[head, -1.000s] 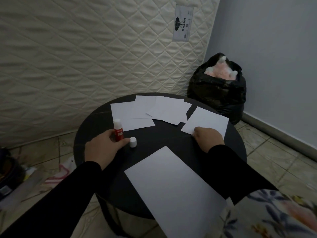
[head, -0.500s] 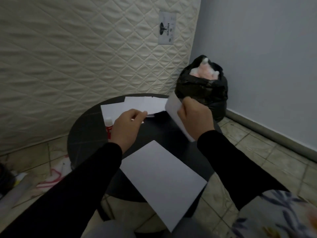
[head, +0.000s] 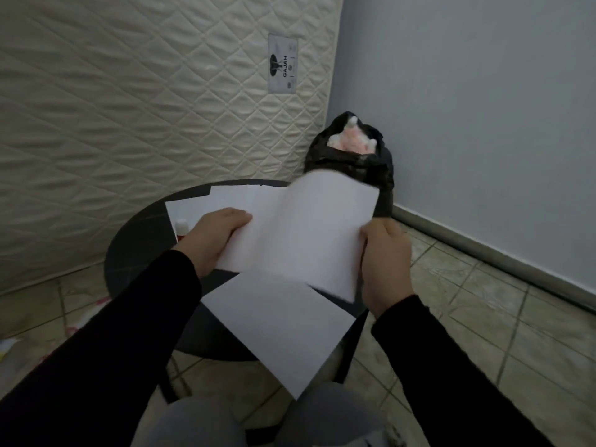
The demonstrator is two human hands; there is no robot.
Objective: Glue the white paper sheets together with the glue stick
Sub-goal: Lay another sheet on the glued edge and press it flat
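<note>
A white paper sheet (head: 309, 233) is held up above the round black table (head: 135, 250), blurred at its top edge. My left hand (head: 213, 240) grips its left edge and my right hand (head: 383, 266) grips its right edge. Below it a larger white sheet (head: 277, 327) lies on the table and hangs over the near edge. More white sheets (head: 225, 201) lie overlapped at the far side. The glue stick (head: 181, 230), red with a white top, stands upright just left of my left hand, partly hidden by it. Its cap is hidden.
A quilted mattress (head: 145, 101) leans against the wall behind the table. A full black rubbish bag (head: 354, 159) stands in the corner at the back right. Tiled floor (head: 483, 317) surrounds the table, with scraps at the far left. My knees (head: 206, 424) are below the table.
My right hand lifted the sheet from the table's right side. My left hand left the glue stick and took hold of the sheet's left edge. The sheet now faces me, spread between both hands.
</note>
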